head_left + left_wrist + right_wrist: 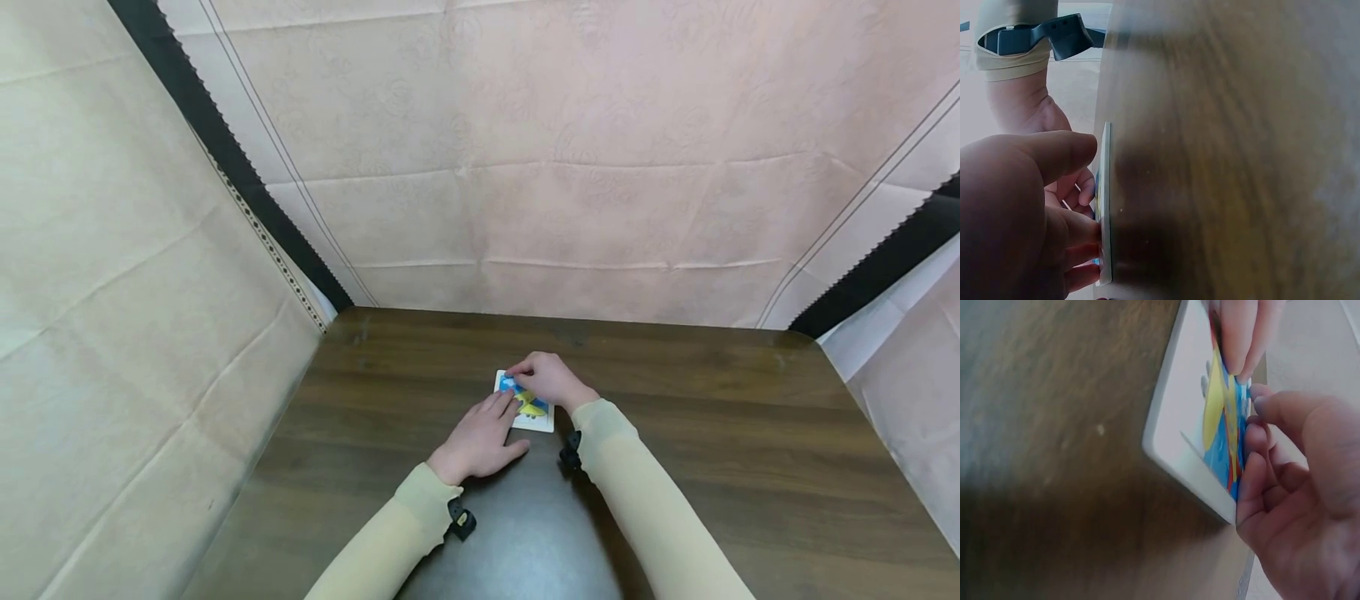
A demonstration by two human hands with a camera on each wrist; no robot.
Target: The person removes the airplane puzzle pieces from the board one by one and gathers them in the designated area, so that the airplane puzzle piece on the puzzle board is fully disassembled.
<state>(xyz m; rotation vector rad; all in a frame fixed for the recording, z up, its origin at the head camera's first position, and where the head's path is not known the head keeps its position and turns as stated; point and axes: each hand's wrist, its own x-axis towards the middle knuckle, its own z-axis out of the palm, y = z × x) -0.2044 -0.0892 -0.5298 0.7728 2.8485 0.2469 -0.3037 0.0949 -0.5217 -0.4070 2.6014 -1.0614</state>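
Observation:
A small flat board (534, 423) lies on the table, with a white rim and a blue and yellow picture (1214, 409). From the side, in the left wrist view, the board (1106, 206) shows as a thin light slab. My left hand (483, 437) rests with extended fingers on the board's left side, its thumb spread away towards me. Over the far left part of the picture, my right hand (551, 379) bends its fingers, thumb and index tips close together at the surface. Whether a small piece sits between those tips is hidden.
A brown wood-grain table (360, 433) lies under both hands. Pale cloth walls (585, 167) rise behind it and at both sides, with dark strips (247, 167) at the corners. A black strap device (461, 518) sits on the left wrist, and another (571, 452) on the right.

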